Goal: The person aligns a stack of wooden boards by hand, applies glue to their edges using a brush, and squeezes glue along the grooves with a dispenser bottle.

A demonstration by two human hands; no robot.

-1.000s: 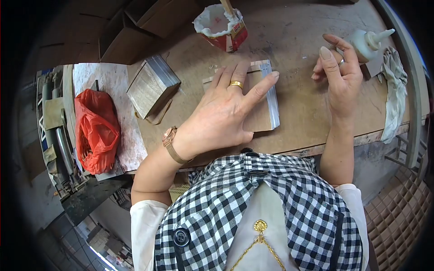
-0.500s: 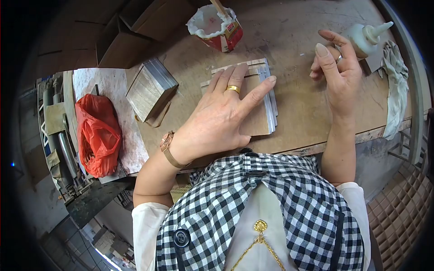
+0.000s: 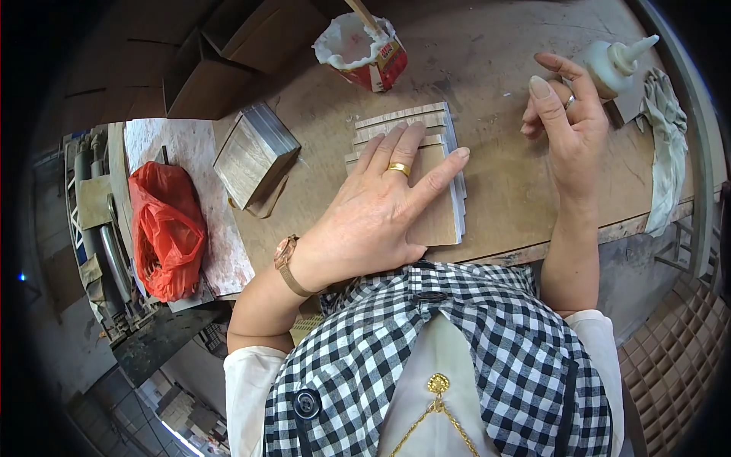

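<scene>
My left hand (image 3: 381, 194) lies flat, fingers spread, on a stack of thin wooden boards (image 3: 438, 206). The boards are fanned out, their far edges showing as several steps beyond my fingertips. My right hand (image 3: 571, 126) is raised over the right part of the table, fingers curved and apart, holding nothing that I can see. Behind it a squeeze bottle (image 3: 609, 68) with a pointed nozzle leans on a small block. A second stack of boards (image 3: 257, 154) sits to the left of my left hand. Beyond the fanned boards stands a red tub (image 3: 373, 72) with white paste and a stick.
A red plastic bag (image 3: 167, 232) lies at the left end of the table (image 3: 502, 198). Cardboard boxes (image 3: 209, 80) stand at the back left. Pale gloves (image 3: 666, 152) hang near the right edge, beside a metal frame bar (image 3: 699, 145).
My left hand has slid the top boards toward my body, and more stepped edges show at the far side of the stack. My right hand has barely moved.
</scene>
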